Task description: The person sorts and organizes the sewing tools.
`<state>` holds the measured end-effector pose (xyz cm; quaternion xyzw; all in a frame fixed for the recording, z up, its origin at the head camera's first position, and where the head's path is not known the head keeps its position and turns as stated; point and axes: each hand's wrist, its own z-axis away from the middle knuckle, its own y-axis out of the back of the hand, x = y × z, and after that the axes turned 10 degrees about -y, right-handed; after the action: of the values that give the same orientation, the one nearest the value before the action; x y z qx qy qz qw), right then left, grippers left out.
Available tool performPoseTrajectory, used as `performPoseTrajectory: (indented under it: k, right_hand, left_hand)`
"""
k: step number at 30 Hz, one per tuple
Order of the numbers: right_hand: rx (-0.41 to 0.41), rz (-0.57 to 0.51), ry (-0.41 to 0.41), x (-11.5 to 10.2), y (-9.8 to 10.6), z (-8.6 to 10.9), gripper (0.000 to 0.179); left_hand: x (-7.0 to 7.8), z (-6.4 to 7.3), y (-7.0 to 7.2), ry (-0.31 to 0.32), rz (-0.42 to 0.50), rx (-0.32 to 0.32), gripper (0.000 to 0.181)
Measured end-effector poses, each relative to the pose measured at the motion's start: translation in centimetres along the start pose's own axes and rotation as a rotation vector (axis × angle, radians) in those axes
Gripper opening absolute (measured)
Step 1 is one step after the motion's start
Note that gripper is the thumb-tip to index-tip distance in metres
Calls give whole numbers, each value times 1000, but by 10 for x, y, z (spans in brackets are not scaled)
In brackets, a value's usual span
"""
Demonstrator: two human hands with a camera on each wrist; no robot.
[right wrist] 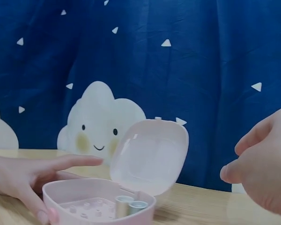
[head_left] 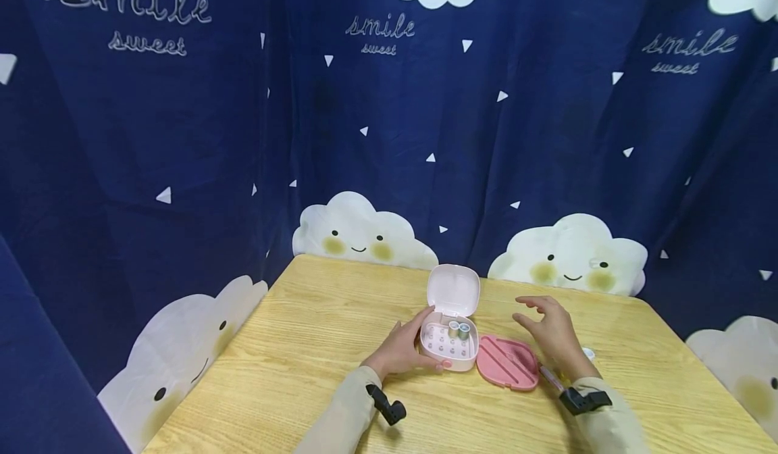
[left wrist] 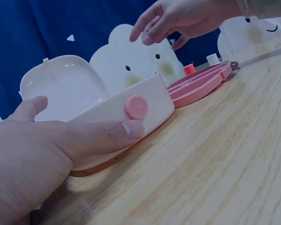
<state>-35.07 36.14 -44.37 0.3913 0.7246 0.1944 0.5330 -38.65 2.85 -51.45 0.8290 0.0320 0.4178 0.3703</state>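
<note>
My left hand [head_left: 398,351] grips a pale pink sewing box [head_left: 429,356] by its left side. In the left wrist view the thumb lies along the front wall just under a round pink button [left wrist: 136,107]. The box's lid [head_left: 453,289] stands raised at the back. Inside, a beige thread spool [head_left: 453,330] and a grey-green spool [head_left: 464,332] stand side by side among rows of small pegs. My right hand [head_left: 550,332] hovers to the right of the box, fingers loosely bent and apart from the thumb, holding nothing.
A darker pink tray [head_left: 504,365] with slots lies just right of the box. Beyond it in the left wrist view stand a red spool [left wrist: 189,69] and a white spool [left wrist: 212,59]. A slim tube-like item [head_left: 551,377] lies by the right wrist. A blue curtain [head_left: 377,116] hangs behind the table.
</note>
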Motion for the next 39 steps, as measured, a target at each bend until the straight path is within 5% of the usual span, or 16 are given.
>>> performPoseTrajectory:
  k: [23, 39]
  right_hand:
    - [-30, 82, -79, 52, 26, 4, 41]
    - [-96, 149, -213, 80, 31, 7, 47]
  left_hand:
    - [0, 0, -1, -4, -18, -6, 121]
    - [0, 0, -1, 10, -12, -4, 121]
